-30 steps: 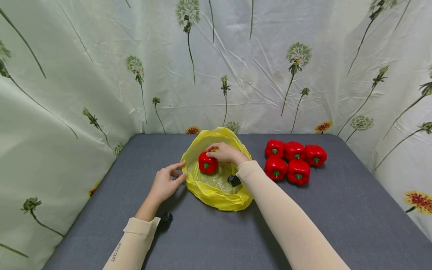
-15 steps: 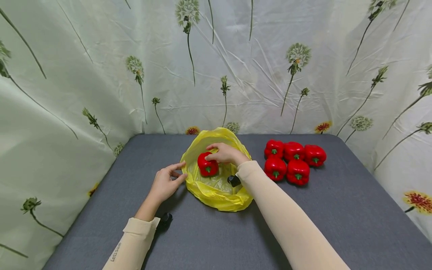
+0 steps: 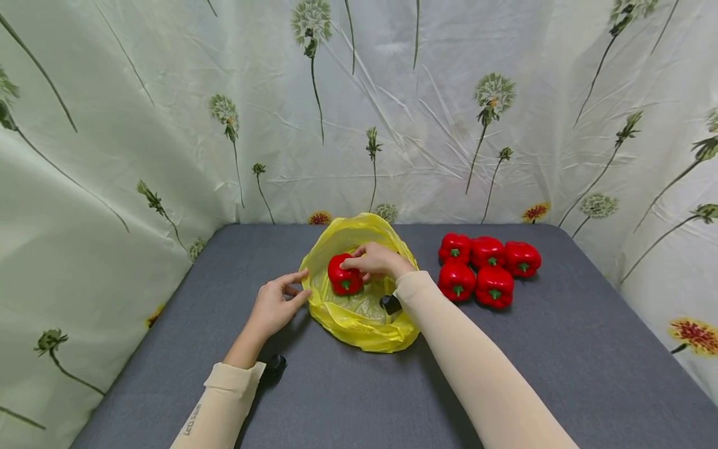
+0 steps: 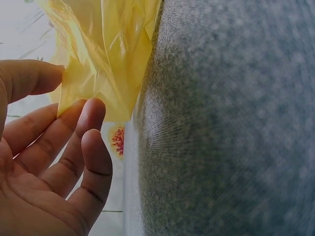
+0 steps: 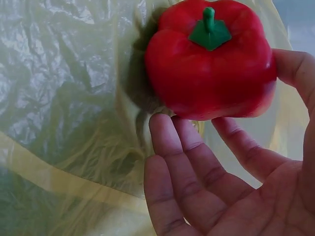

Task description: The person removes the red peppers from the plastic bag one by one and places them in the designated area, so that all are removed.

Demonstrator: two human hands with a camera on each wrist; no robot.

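A yellow plastic bag stands on the table with its mouth spread wide. My left hand pinches the bag's left rim between thumb and fingers; the left wrist view shows the yellow film between them. Inside the bag, my right hand holds a red bell pepper with a green stem. From the right wrist, the thumb touches one side of the pepper and the fingertips meet its lower side. The bag's bottom lies beside it.
Several more red bell peppers sit grouped to the right of the bag on the grey table. A pale curtain with printed dandelions hangs behind and at both sides. Black wrist cameras stick out from the sleeves.
The pepper in the bag has shifted slightly to the left and down. My right fingers, raised off it half a second ago, have come down around its side. My left hand stays put.
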